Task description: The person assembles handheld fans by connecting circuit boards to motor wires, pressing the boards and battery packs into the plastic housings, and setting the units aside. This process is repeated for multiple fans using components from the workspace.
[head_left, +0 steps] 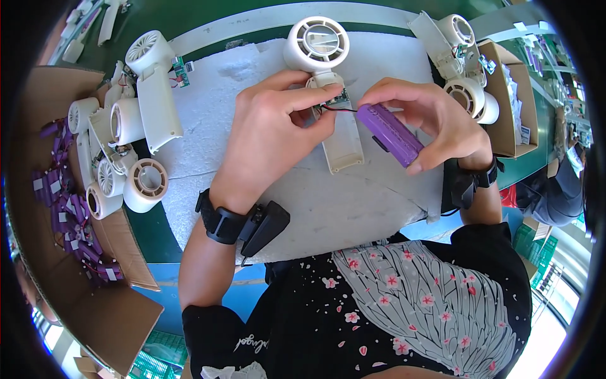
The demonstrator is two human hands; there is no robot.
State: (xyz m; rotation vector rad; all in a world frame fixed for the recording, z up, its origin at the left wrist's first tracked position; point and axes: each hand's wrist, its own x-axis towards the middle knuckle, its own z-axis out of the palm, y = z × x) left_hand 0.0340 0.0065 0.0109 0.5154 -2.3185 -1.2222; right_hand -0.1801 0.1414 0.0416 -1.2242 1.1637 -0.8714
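Observation:
A cream handheld fan (pixel 317 43) lies on a white foam sheet (pixel 303 218), its round head pointing away from me. Its handle shell (pixel 344 148) is uncovered, and a small green circuit board (pixel 343 97) shows near the neck. My left hand (pixel 262 126) is closed on the fan there, thumb and index finger pinching by the board; the exact pinch point is hidden. To the right of the handle, my right hand (pixel 445 117) grips a purple cylindrical battery (pixel 391 136) between thumb and fingers, tilted above the sheet. Thin red and black wires (pixel 341 110) run from the battery toward the board.
Several fan assemblies (pixel 144 104) crowd the sheet's left side; others (pixel 464 95) sit at the far right. At left, a cardboard box (pixel 120 322) contains purple batteries (pixel 76 221). Another cardboard box (pixel 524 120) stands at right. Beyond it is another person (pixel 562 196).

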